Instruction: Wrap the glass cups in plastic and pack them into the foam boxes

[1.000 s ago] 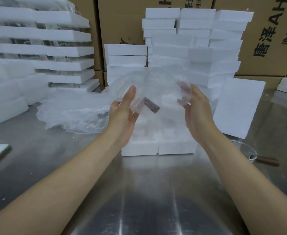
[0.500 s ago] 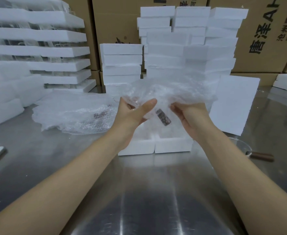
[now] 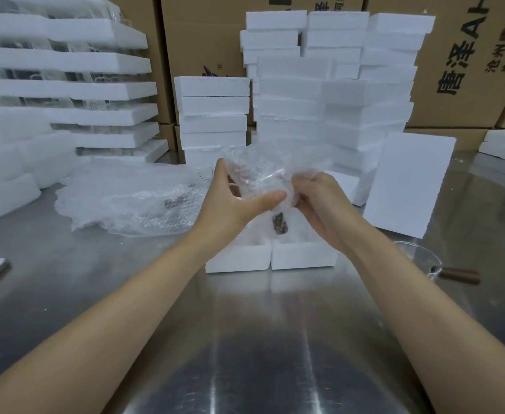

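My left hand (image 3: 235, 201) and my right hand (image 3: 320, 201) both grip a glass cup bundled in clear bubble wrap (image 3: 263, 174), held above the table. A dark brown handle (image 3: 279, 224) hangs out of the bottom of the bundle. Directly under it sit two open white foam boxes (image 3: 302, 255) side by side. A bare glass cup with a brown handle (image 3: 424, 262) lies on the table at the right. A heap of bubble wrap (image 3: 125, 204) lies at the left.
Stacks of white foam boxes (image 3: 335, 85) stand behind, in front of cardboard cartons (image 3: 466, 61). A foam lid (image 3: 409, 186) leans at the right. More foam trays (image 3: 66, 94) are stacked at the left. The steel table (image 3: 245, 339) stretches toward me.
My hands came together and lower, closing the spread bubble wrap around the cup into a tight bundle. The brown handle now points down between them.
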`<state>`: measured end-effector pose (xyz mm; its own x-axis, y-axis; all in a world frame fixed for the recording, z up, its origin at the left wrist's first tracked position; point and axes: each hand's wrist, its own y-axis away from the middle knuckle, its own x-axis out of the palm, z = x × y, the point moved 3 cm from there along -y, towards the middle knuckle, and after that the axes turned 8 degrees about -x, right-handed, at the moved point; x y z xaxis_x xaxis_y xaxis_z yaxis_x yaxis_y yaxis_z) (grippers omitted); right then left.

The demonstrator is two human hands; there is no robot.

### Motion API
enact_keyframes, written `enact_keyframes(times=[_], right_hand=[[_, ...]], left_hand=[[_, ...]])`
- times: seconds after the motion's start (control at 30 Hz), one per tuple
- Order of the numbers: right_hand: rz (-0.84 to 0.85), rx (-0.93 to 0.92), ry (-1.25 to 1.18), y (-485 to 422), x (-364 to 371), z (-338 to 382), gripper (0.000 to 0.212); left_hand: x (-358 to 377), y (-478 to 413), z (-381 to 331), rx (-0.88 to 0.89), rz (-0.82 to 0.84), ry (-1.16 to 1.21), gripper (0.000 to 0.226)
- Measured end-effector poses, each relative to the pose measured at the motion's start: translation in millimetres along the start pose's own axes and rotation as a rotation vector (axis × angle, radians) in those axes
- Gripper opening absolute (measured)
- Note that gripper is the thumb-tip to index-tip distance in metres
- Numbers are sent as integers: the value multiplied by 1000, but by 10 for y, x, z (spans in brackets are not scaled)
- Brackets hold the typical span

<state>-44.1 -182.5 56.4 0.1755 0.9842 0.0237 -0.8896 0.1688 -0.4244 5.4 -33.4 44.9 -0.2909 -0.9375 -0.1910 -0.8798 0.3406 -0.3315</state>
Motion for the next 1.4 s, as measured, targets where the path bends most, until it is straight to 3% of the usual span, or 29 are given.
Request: enact_keyframes(times=[0.03, 0.13, 0.2, 0.33, 0.57, 0.67, 0.73, 0.9, 1.07, 1.17, 1.33, 1.4], right_hand=[[-15, 6, -35, -3, -24, -3, 24], [-14, 84, -254, -3, -58, -36, 33], [-2, 91, -198, -2, -53, -53, 27], [-82, -114, 201, -2, -37, -54, 32], [28, -14, 124, 15, 59, -38, 43], [72, 22, 73, 23, 81, -43, 46], [53, 39, -116, 15, 81, -17, 44], [3, 64, -346, 24, 148, -32, 20], [-63, 47, -241, 15, 163, -62, 43], [59, 24, -208, 30, 179, -51, 18], [31, -41, -191, 25, 201, -42, 25], [-40, -108, -40, 36, 212, -35, 30]], left_hand=[[-2, -8, -12, 3, 48, 12, 72], [-23, -42, -14, -83, 265, 135, 79], [-36, -47, -4, -141, 391, 161, 79], [-48, -54, 11, -138, 259, 52, 77], [-59, -36, -20, -116, 58, 102, 86], [-36, -19, -50, -87, 87, 109, 84], [-10, -4, -77, -72, 132, 118, 82], [-6, 33, -147, -12, 217, 124, 72], [-8, 36, -144, 29, 283, 83, 66], [83, 84, -163, 45, 372, 102, 71], [120, 95, -237, 55, 296, 266, 61], [165, 115, -241, 52, 251, 222, 74]])
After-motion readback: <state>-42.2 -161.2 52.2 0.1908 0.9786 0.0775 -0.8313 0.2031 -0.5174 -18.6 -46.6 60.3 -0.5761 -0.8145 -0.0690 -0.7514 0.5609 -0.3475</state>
